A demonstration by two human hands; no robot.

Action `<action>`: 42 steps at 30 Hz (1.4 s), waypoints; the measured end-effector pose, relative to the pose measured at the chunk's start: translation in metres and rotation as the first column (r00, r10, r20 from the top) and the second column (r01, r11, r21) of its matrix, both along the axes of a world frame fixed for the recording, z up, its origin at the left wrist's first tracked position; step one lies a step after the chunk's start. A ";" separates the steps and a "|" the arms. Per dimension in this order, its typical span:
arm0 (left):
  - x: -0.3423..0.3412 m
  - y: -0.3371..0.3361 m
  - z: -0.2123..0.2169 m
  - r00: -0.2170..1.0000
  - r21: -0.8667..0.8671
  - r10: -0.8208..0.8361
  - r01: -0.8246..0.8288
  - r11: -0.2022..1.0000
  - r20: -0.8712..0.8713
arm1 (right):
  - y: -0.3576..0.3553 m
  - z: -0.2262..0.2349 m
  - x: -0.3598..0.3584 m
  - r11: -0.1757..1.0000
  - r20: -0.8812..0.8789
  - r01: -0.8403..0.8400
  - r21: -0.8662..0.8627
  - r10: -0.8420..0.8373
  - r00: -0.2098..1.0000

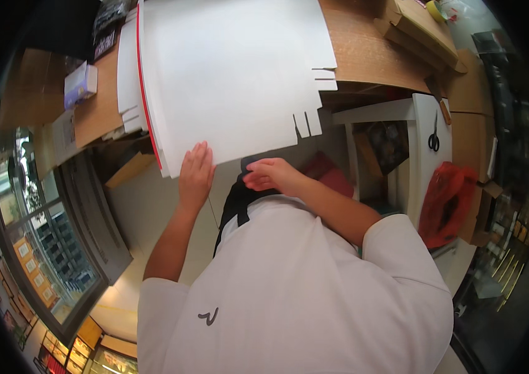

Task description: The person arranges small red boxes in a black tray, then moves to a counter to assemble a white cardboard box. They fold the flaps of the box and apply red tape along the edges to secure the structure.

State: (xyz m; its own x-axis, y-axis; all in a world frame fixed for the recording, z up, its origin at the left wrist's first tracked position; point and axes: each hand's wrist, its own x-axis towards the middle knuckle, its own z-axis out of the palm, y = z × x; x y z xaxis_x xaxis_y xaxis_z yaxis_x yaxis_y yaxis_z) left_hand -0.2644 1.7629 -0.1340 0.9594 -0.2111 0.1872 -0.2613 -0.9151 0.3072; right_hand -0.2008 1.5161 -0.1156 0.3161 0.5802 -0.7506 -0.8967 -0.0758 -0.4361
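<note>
Hands come first, close to the body: the left hand [196, 174] lies flat and released, fingers spread on the near edge of the white die-cut cardboard sheet [233, 75], while the right hand [271, 174] is curled at that same edge, though whether it pinches the sheet I cannot tell. Folding looks barely begun, since the sheet lies flat and unfolded atop a stack of white sheets [128, 68] on the brown tabletop [364, 56], tabs untouched

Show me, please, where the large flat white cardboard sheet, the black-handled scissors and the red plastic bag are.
large flat white cardboard sheet [233, 68], head view, middle of its face.
black-handled scissors [433, 142], head view, on the handles.
red plastic bag [444, 202], head view, middle of the bag.
</note>
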 end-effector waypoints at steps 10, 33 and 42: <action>0.002 0.009 -0.005 0.999 0.069 0.019 -0.022 0.997 0.043 | -0.040 -0.006 0.047 0.671 0.544 0.157 -0.725 0.697 -0.467; -0.022 0.025 0.096 0.987 0.121 0.051 -0.070 0.990 0.150 | -0.049 0.024 0.245 0.889 0.410 0.157 -0.429 0.036 0.912; -0.046 0.041 0.120 0.991 0.143 0.038 -0.056 0.988 0.128 | -0.042 0.010 0.243 0.918 0.395 0.397 -0.024 -0.356 0.847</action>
